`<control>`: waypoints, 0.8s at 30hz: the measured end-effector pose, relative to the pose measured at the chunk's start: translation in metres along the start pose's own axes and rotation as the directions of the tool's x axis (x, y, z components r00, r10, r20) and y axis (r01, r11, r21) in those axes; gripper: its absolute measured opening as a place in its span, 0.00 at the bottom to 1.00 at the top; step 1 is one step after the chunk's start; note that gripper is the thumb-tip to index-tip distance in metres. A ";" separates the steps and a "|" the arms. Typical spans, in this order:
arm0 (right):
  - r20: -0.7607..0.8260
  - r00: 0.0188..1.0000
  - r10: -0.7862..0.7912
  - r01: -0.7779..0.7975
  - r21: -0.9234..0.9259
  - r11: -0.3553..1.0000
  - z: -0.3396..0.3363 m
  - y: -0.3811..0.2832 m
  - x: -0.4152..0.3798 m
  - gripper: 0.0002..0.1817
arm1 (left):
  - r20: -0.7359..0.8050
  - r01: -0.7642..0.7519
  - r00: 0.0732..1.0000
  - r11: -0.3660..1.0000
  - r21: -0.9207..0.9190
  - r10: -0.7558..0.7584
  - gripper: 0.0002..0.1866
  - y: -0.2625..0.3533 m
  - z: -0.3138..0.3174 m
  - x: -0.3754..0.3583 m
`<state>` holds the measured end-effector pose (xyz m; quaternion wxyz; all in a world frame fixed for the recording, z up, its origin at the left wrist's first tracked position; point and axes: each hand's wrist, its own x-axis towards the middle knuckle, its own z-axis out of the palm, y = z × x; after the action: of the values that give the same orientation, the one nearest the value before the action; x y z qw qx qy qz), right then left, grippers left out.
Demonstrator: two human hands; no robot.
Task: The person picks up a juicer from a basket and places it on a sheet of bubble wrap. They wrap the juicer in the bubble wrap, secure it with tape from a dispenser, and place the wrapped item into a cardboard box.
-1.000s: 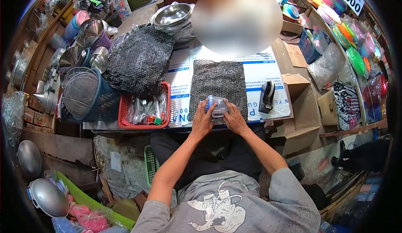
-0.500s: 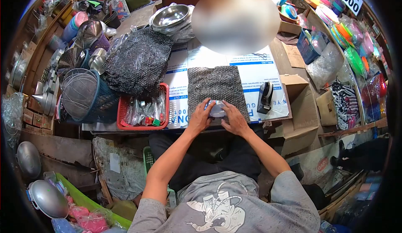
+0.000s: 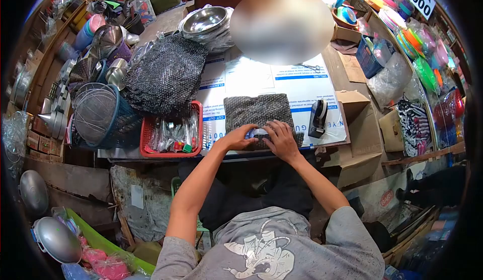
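A sheet of black bubble wrap (image 3: 257, 110) lies on the white printed board in front of me. At its near edge is a small clear object (image 3: 258, 132), perhaps a plastic container, largely covered by wrap and fingers. My left hand (image 3: 240, 137) is closed round the left side of this bundle, fingers bent against the wrap. From the right, my right hand (image 3: 283, 140) curls its fingers over the wrap's near edge. A black tape dispenser (image 3: 318, 119) stands to the right of the sheet.
A red basket (image 3: 200, 129) of small packaged goods stands left of the sheet. Behind it lies a larger pile of black bubble wrap (image 3: 163, 74). Scissors (image 3: 313, 68) lie at the board's far edge. An open cardboard box (image 3: 357, 134) borders the right.
The bubble wrap's near end has been folded over the clear object, and its far edge has come closer to me. My right fingers have moved onto the wrap.
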<state>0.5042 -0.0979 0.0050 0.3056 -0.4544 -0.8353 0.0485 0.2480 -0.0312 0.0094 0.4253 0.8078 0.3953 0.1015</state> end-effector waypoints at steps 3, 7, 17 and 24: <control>-0.122 0.974 -0.192 0.164 -0.206 0.965 0.000 -0.013 -0.005 0.32 | 0.126 0.221 0.969 0.972 -0.076 -0.211 0.37 0.001 -0.003 0.000; 0.055 0.990 -0.130 0.129 0.022 0.991 0.012 -0.030 -0.009 0.45 | 0.150 0.142 0.982 0.972 -0.187 -0.114 0.40 -0.019 -0.004 0.006; 0.302 0.953 0.011 0.081 -0.291 0.953 0.041 -0.025 0.016 0.63 | 0.317 0.403 0.904 0.819 -0.409 -0.286 0.41 -0.032 -0.021 0.025; 0.330 0.942 0.063 -0.030 -0.105 0.994 0.042 -0.011 0.036 0.63 | 0.330 0.404 0.900 0.832 -0.380 -0.287 0.31 -0.065 -0.013 0.050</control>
<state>0.4590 -0.0678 -0.0081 0.1362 -0.4739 -0.8653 0.0904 0.2391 0.0344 -0.0405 0.6554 0.6113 0.4436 0.0024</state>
